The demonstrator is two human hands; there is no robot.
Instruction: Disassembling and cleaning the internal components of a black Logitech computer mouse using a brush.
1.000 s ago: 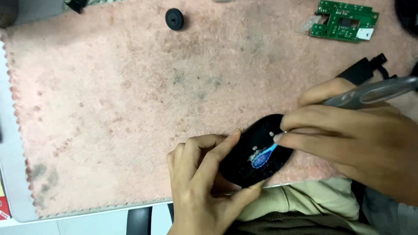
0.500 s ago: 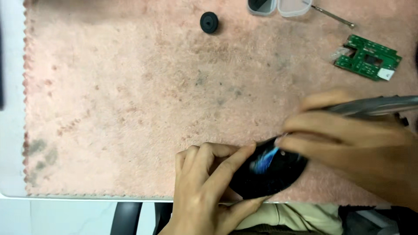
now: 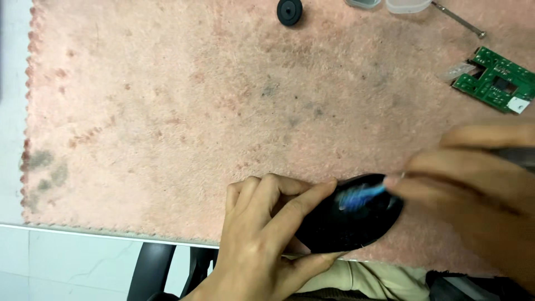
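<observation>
The left hand (image 3: 262,245) clamps the black shell (image 3: 348,217) at the worktop's (image 3: 11,167) near edge; the blurred right hand (image 3: 479,189) pinches a blue-tipped tool (image 3: 359,195) inside. A slip could push the shell off.

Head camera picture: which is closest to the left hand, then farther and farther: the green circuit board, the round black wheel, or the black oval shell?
1. Black oval shell, held in the left hand, near edge.
2. Round black wheel, top middle of the pink mat.
3. Green circuit board, far right.
</observation>
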